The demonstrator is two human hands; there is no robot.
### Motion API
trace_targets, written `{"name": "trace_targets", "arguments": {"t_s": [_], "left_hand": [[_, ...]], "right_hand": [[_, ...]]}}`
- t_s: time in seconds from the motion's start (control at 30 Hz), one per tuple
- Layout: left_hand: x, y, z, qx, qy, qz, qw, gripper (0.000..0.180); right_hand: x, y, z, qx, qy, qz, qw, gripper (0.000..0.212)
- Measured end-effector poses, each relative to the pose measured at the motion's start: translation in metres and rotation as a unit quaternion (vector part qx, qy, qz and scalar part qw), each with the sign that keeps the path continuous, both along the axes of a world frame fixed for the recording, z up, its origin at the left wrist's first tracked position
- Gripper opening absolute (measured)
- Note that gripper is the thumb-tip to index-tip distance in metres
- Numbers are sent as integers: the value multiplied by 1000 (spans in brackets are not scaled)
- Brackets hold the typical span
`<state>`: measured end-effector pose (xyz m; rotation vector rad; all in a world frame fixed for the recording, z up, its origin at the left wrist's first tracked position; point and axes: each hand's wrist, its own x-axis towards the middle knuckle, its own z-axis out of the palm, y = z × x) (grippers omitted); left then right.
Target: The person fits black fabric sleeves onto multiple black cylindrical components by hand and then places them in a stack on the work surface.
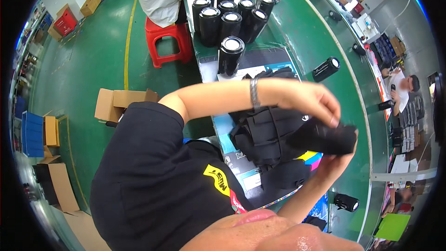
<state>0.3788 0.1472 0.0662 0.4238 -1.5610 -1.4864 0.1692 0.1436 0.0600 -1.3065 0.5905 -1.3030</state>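
Note:
A soft-looking black cloth piece [320, 137] is held between my two hands, partly smeared by motion. My left hand [320, 104], with a bracelet at its wrist, pinches its upper edge with bent fingers. From underneath, my right hand [341, 158] grips its outer end; most of those fingers are hidden behind the cloth. Below my hands lies a heap of similar black cloth pieces [260, 132] on the work table [216, 60]. Beyond my left forearm, a black cylindrical speaker [231, 56] with a pale round end stands upright.
Several more upright speakers [220, 25] crowd the table's far part, near a seated person on a red stool [167, 42]. Single speakers [326, 69] lie on the green conveyor belt [346, 95]. Open cardboard boxes [116, 100] stand on the floor at left. Co-workers sit across the belt.

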Motion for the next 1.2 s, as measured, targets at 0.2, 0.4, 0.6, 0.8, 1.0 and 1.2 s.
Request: {"name": "trace_targets", "arguments": {"t_s": [0.2, 0.4, 0.6, 0.8, 1.0, 1.2], "left_hand": [[21, -110, 19, 59, -43, 137, 988, 26], [40, -175, -31, 94, -253, 199, 942, 24], [23, -226, -74, 2, -234, 394, 889, 20], [4, -278, -88, -182, -233, 511, 807, 17], [-14, -285, -96, 153, 76, 301, 938, 17], [-48, -260, -95, 178, 61, 240, 952, 14]], "right_hand": [[24, -105, 2, 95, -14, 129, 987, 34], [30, -157, -58, 132, 57, 16, 989, 9], [68, -208, -90, -73, 232, -360, 901, 16], [78, -252, -85, -85, 165, -439, 879, 12], [59, -278, -97, -11, 154, -392, 907, 15], [6, -245, -89, 114, 1, -275, 954, 12]]}}
